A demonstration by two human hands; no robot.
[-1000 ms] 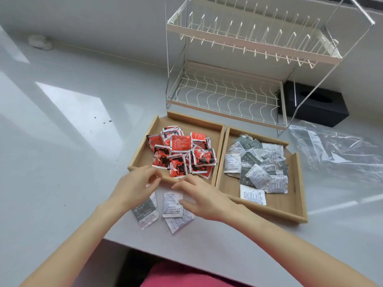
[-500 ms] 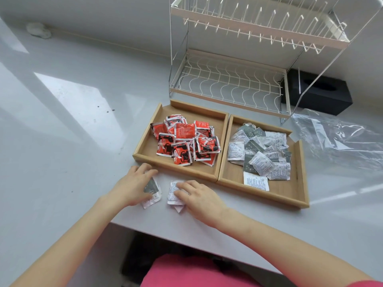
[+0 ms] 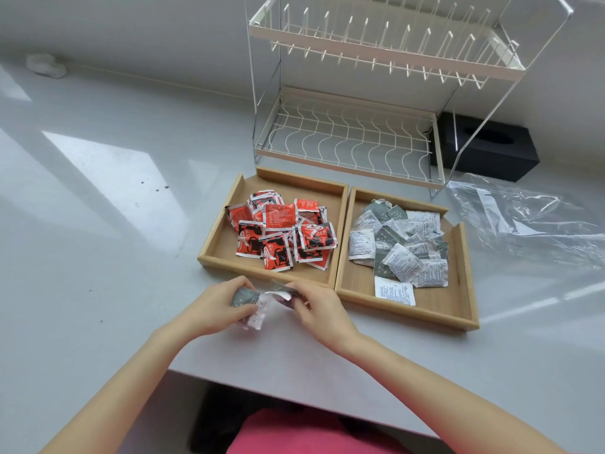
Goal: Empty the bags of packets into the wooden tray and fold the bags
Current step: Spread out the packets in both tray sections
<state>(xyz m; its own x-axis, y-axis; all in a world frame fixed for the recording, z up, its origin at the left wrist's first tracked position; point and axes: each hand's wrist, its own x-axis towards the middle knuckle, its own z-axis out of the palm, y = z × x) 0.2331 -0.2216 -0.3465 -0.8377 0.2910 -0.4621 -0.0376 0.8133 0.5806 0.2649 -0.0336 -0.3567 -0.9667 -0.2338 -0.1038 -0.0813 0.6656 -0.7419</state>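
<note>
Nearest, at the front edge of the grey surface (image 3: 98, 257), the left hand (image 3: 214, 309) and right hand (image 3: 316, 311) meet over a small bunch of grey and white packets (image 3: 258, 304). Each grip is clamped on that bunch from its own side, just in front of the wooden tray (image 3: 406, 314). The step in hand looks like gathering strays for the right compartment, where the matching grey packets (image 3: 397, 247) lie. To do it well, squeeze the bunch flat so none slips out, lift it clear over the tray's near wall, and release low over the bare wood. The left compartment holds red packets (image 3: 283, 232); keep the two sorts apart. Farther right, a clear plastic bag (image 3: 530, 221) lies unfolded on the surface, awaiting folding. Behind stands a wire dish rack (image 3: 353, 139).
</note>
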